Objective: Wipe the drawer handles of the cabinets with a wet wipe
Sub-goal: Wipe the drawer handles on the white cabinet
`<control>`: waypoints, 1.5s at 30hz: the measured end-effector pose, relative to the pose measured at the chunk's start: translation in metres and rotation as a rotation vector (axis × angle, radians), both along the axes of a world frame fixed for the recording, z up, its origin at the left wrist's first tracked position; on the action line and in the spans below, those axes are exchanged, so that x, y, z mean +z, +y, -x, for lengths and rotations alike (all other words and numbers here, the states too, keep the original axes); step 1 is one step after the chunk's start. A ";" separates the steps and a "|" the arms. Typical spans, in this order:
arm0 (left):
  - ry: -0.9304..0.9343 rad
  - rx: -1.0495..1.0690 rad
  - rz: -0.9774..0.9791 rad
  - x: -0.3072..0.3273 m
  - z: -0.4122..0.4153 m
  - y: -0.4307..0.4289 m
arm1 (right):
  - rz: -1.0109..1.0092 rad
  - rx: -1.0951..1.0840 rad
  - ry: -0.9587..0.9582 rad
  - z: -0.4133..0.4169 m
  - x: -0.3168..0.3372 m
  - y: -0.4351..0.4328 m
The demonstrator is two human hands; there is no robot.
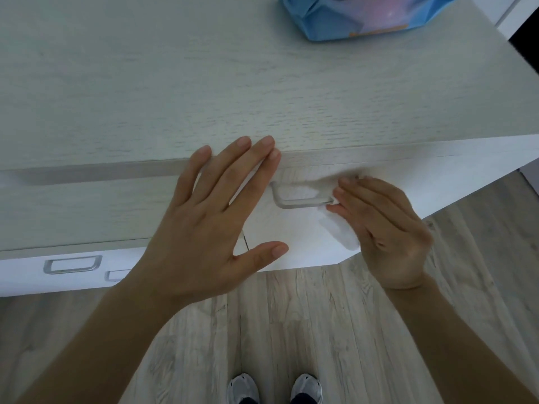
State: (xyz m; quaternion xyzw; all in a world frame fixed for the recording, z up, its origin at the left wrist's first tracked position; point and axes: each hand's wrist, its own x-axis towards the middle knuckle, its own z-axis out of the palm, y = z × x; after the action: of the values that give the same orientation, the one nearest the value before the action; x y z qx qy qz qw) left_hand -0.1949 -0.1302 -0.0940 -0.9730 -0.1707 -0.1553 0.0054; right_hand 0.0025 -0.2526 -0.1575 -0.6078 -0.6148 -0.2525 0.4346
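White woodgrain cabinet top (145, 83): wipe in progress on the top drawer handle (300, 203).
Right hand (388, 228) pinches the wet wipe (341, 231) in its fingers and presses it to the handle's right end. The loose tail of the wipe hangs under the fingers. The rest of the bar runs bare to the left of those fingertips, so that's probably the stroke direction. Left hand (210, 225) is flat with fingers spread, holding nothing. Its fingertips are at the cabinet's front edge just left of the handle, likely bracing the drawer shut; can't confirm contact. Wipes pack (350, 18) sits well beyond the right hand. Two lower handles (73, 263) sit below-left of the left wrist; judged not done yet.
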 end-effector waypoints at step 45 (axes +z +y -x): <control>0.276 0.142 -0.106 -0.235 0.393 0.227 | 0.048 -0.113 0.191 0.383 -0.198 0.186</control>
State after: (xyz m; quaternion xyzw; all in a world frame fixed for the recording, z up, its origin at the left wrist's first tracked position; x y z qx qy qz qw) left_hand -0.5879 0.0971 -0.3290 -0.9689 -0.2285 -0.0283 0.0912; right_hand -0.3800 -0.0665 -0.3559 -0.6730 -0.5412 -0.2025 0.4617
